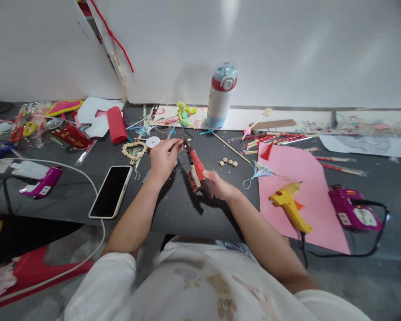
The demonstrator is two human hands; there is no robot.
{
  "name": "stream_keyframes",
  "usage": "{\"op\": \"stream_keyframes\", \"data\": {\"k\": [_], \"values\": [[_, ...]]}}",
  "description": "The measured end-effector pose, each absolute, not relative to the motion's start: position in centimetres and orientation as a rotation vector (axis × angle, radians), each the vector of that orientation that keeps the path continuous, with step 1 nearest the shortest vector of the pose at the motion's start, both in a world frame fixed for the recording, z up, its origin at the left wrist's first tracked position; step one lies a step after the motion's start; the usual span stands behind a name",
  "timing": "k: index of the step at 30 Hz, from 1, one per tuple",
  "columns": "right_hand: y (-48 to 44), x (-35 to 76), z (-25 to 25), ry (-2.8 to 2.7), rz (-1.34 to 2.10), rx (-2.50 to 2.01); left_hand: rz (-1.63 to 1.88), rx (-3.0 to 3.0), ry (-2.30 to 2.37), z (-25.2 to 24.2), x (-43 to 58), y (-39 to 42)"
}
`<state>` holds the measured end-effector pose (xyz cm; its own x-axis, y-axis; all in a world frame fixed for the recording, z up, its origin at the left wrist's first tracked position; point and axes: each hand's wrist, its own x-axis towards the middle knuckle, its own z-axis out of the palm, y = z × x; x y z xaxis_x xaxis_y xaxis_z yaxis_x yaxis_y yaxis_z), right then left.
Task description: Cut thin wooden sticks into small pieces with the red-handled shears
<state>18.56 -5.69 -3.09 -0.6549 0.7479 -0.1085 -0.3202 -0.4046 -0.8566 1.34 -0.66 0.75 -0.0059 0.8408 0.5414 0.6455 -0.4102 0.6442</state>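
Note:
My right hand (pixel 217 183) is closed around the handle end of a red and cream tool (pixel 196 167) whose thin dark tip points up and to the left. My left hand (pixel 163 157) pinches a thin stick or wire (pixel 179 140) just beside that tip; what exactly it holds is too small to name. Both hands hover over the dark table (pixel 173 209) near its middle. A small woven heart (pixel 134 150) and a white disc (pixel 153 141) lie just left of my left hand.
A phone (pixel 111 191) lies face up at the left. A yellow glue gun (pixel 291 205) rests on pink paper (pixel 300 196), beside a purple device (pixel 352 209). A water bottle (pixel 220 96) stands by the white wall. Sticks, tassels, a red can (pixel 68 133) and scraps litter the back.

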Motion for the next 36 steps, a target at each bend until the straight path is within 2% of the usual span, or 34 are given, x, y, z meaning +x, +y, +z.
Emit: {"op": "stream_keyframes", "data": {"k": [4,12,36], "values": [[-5.6,18.2,-3.5,-1.132,2.019,-0.665,1.377,1.722,1.454,0.2,1.7,-0.5],[-5.4,18.3,-3.0,-1.309,1.791,-0.716,0.878,1.418,1.115,0.4,3.7,-2.1],[-5.3,18.2,-3.8,-1.378,1.785,-0.695,0.992,1.314,1.082,0.4,4.3,-2.7]]}}
